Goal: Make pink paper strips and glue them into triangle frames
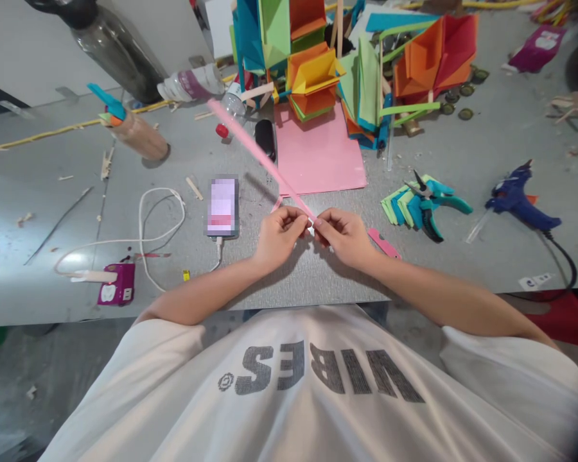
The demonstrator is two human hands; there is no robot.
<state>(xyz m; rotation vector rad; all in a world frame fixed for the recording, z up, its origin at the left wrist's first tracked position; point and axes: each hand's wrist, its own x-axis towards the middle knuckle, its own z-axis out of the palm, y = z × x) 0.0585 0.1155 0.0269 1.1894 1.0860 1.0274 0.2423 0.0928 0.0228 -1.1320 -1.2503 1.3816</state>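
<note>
A long, narrow strip of pink paper (262, 157) slants up and to the left from my fingertips. My left hand (282, 236) pinches its near end, thumb against fingers. Right beside it, my right hand (343, 236) pinches the same end, the two thumbs almost touching. What the fingertips do to the strip there is too small to make out. Pink sheets (320, 157) lie flat on the table just beyond my hands. A pink cutter-like tool (384, 244) rests next to my right wrist.
Folded coloured paper pieces (313, 70) stand at the back. Pliers (431, 199) lie over folded green and blue strips (399, 206) at right, near a blue glue gun (523, 196). A phone (222, 205) on a white cable (161, 190) and a wooden cup (139, 135) are at left.
</note>
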